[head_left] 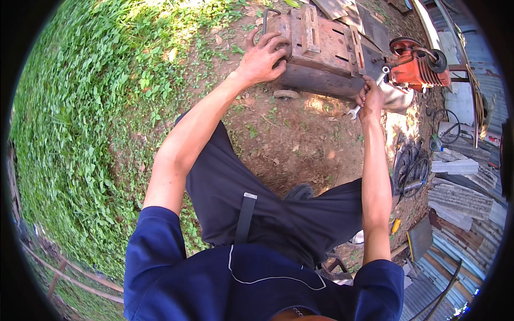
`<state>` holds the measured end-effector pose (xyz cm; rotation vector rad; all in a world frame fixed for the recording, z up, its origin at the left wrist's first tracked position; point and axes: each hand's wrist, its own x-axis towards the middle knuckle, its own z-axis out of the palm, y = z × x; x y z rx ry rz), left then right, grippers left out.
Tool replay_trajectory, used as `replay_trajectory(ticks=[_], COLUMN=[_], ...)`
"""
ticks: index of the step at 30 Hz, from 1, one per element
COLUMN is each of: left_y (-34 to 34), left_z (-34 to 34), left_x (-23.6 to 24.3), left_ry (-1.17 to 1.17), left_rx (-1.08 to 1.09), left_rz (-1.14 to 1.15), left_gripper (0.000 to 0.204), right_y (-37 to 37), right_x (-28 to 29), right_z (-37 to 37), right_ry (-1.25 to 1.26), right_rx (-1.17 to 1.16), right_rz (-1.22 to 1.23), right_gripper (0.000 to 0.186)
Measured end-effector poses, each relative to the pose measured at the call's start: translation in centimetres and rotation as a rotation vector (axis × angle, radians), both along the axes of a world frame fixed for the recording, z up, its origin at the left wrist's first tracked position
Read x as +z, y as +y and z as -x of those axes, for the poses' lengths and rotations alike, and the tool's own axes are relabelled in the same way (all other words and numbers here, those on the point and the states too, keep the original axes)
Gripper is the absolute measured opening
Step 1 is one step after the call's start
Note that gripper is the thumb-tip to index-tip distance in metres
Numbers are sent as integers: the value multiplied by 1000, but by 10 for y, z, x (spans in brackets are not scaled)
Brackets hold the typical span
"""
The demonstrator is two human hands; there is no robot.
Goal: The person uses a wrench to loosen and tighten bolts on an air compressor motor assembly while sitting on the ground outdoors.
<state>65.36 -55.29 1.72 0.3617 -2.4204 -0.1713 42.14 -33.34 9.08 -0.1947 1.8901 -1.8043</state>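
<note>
A rusty metal tank with a slotted top plate (332,40) stands on small wheels (285,94) on the dirt. My left hand (262,59) is at its left end, beside a bent handle (266,18), fingers spread and curved against the metal, holding nothing visible. My right hand (370,97) is closed on a long silver wrench (354,113) held diagonally at the tank's right side, with its ring end upward. Just right of that wrench is a red finned compressor head (415,69) with a black pulley (438,61).
My dark-trousered legs (225,182) are spread below the tank. Leafy ground (80,134) lies left. On the right are black coiled hoses (412,176), scrap roofing sheets (455,198), a small yellow object (395,226) and a corrugated metal wall (476,91).
</note>
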Motion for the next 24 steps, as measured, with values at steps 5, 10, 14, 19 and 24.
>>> replay_trajectory(ticks=[5,10,14,19,24], left_y=[13,19,6,-17,-19], left_z=[0,5,0,-11,-9], left_x=[1,1,-1,21,40], left_ry=[112,132,-9,-316,-600], left_rx=[88,124,59,-133,-132], left_rz=[-172,-309,-189,149,325], left_gripper=[37,34,40,43,53], right_y=[11,23,32,37,39], right_x=[-6,-14,-17,-28,-40], right_z=[-13,-19,-24,-28,-31], right_ry=[14,15,-16,-65,-114], right_rx=[53,65,51,66,109], right_rz=[-32,-46,-55,-19,-20], right_gripper=[19,18,18,16,16])
